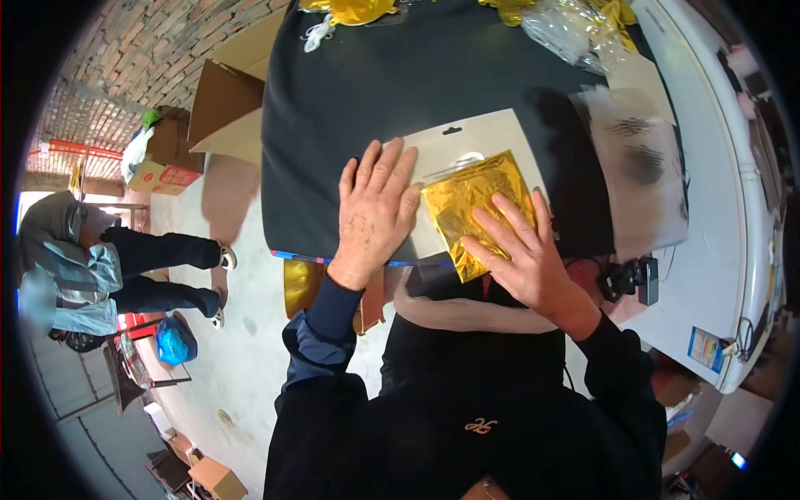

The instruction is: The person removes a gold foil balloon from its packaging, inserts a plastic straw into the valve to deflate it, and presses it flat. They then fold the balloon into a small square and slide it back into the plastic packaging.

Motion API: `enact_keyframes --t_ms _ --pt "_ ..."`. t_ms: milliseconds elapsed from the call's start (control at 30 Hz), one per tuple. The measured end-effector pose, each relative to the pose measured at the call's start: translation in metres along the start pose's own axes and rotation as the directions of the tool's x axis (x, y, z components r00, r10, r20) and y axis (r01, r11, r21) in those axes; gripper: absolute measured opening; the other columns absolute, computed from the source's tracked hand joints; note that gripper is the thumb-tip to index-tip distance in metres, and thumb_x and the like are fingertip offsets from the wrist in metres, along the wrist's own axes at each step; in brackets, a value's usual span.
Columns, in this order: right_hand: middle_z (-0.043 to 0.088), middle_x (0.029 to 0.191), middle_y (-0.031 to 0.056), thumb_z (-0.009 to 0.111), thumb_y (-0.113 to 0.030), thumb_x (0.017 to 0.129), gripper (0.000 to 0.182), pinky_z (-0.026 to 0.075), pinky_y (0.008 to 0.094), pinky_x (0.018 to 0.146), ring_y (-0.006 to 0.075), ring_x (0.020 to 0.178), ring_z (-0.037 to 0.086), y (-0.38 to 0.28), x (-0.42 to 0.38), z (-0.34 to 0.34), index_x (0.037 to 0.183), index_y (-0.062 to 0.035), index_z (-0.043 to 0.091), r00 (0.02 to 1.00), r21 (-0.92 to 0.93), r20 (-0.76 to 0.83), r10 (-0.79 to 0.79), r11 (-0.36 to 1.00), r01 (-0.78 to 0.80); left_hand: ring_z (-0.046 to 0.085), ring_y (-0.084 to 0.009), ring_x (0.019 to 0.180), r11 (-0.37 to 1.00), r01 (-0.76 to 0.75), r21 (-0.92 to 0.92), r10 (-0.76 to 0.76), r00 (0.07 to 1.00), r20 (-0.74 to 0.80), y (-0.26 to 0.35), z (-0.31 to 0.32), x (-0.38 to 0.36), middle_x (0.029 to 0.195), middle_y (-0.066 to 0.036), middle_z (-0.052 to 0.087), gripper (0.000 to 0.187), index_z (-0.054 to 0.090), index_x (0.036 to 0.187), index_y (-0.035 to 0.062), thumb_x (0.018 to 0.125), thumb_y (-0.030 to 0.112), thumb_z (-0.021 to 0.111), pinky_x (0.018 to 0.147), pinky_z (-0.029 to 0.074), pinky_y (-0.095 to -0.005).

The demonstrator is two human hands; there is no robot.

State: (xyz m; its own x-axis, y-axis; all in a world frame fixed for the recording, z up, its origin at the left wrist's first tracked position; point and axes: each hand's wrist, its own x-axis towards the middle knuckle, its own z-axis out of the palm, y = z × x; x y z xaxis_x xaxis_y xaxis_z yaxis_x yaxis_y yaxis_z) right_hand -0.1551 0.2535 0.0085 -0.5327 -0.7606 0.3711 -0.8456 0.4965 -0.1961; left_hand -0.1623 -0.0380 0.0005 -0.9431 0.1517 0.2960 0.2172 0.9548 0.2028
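A folded gold foil piece lies over a white card with a hanger slot, on the black-covered table near its front edge. My left hand lies flat with fingers spread on the card's left side, its thumb by the foil's left edge. On the foil's right part rests my right hand, fingers apart and slightly bent. Neither hand grips anything. The foil hides part of the card.
Clear plastic bags lie at the table's right side. More gold foil and crumpled clear wrap are at the far edge. Open cardboard boxes stand to the left. Another person stands at far left.
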Motion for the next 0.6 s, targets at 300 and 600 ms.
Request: enact_keyframes --t_ms 300,600 --pt "0.058 0.161 0.0071 0.067 -0.018 0.099 0.039 0.022 0.0784 0.128 0.0317 0.158 0.043 -0.004 0.001 0.005 0.137 -0.0182 0.074 0.997 -0.020 -0.040 -0.062 0.998 0.061 0.041 -0.0351 0.159 0.990 0.078 0.118 -0.066 0.992 -0.103 -0.025 0.018 0.029 0.169 -0.011 0.051 0.052 0.057 0.160 0.0154 0.114 0.039 0.052 0.129 0.026 -0.0579" --pt "0.063 0.155 0.0079 0.068 -0.019 0.099 0.041 0.026 0.0752 0.129 0.0303 0.152 0.051 0.009 -0.004 0.010 0.140 -0.0188 0.073 0.997 -0.031 -0.036 -0.071 0.997 0.070 0.046 -0.0403 0.153 0.987 0.092 0.135 -0.059 0.970 -0.235 -0.059 0.023 0.057 0.160 -0.011 0.058 0.050 0.062 0.154 0.0141 0.108 0.034 0.062 0.124 0.033 -0.0604"
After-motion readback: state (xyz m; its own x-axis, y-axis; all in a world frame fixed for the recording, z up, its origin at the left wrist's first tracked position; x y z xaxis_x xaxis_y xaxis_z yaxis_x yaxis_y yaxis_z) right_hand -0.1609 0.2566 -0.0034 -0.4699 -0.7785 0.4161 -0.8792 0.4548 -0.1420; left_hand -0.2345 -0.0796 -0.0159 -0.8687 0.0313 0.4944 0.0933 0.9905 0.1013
